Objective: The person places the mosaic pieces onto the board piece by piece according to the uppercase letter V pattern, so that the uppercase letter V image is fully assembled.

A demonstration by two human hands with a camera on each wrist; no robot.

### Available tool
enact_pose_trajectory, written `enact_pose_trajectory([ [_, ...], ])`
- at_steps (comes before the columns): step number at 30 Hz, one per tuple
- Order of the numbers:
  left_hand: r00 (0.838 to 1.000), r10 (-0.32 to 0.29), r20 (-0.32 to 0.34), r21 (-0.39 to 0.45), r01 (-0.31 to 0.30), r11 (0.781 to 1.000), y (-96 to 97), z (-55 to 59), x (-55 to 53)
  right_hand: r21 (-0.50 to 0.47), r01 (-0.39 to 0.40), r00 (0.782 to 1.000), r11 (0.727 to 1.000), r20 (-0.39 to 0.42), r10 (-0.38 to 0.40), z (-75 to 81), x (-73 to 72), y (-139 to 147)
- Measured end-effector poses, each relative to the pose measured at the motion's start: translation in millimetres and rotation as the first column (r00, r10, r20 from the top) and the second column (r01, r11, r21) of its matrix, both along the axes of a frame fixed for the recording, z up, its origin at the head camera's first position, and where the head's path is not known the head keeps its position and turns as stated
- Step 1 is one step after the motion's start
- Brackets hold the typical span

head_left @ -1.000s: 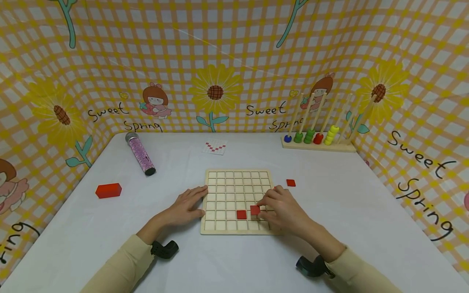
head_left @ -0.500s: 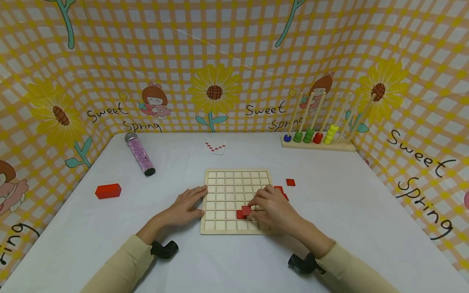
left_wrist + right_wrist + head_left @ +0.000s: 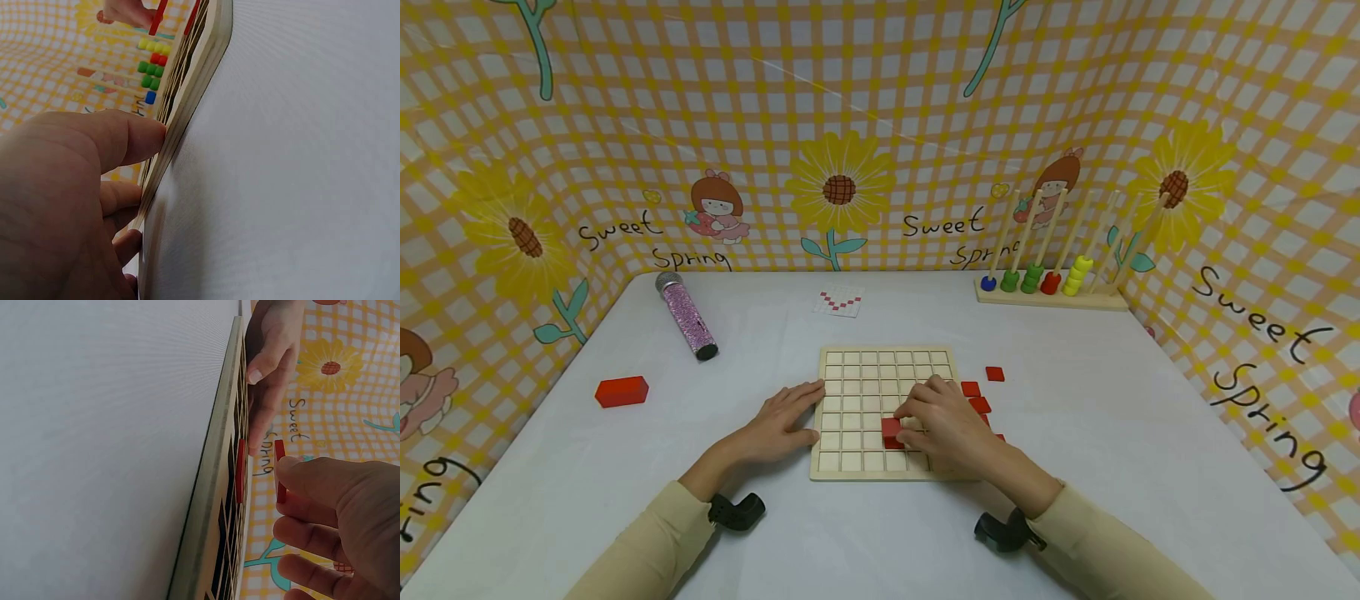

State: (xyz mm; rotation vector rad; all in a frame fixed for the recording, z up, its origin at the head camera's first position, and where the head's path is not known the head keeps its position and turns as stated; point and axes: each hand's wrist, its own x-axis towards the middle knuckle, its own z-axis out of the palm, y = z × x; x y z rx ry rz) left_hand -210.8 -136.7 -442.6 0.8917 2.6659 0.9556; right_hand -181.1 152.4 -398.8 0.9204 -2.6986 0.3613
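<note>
My right hand pinches a thin red square tile between thumb and fingers, held a little above the wooden grid board. Beneath it another red tile lies on the board; the held one overlaps it in the head view. My left hand rests at the board's left edge, its thumb and fingertips touching the rim, as the left wrist view shows. The right hand covers part of the board's right side.
Several loose red tiles lie right of the board. Behind it is a small pattern card. A red block and a glittery microphone are at left; a bead rack stands back right.
The right hand has moved left across the board with the pinched red tile, from right of the lying tile to over it. Loose tiles at right came into view. The left hand stayed put.
</note>
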Motion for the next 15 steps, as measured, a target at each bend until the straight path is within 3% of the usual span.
enact_pose_trajectory([
  [8, 1.000, 0.001, 0.007, -0.002, -0.001, 1.000, -0.5, 0.1, 0.1, 0.004, -0.014, 1.000, 1.000, -0.017, 0.014, -2.5, -6.4, -8],
  [15, 1.000, 0.004, 0.005, -0.006, -0.004, 1.000, -0.3, -0.6, -0.5, 0.008, 0.009, 1.000, 1.000, 0.025, -0.009, -2.0, -8.4, -16],
])
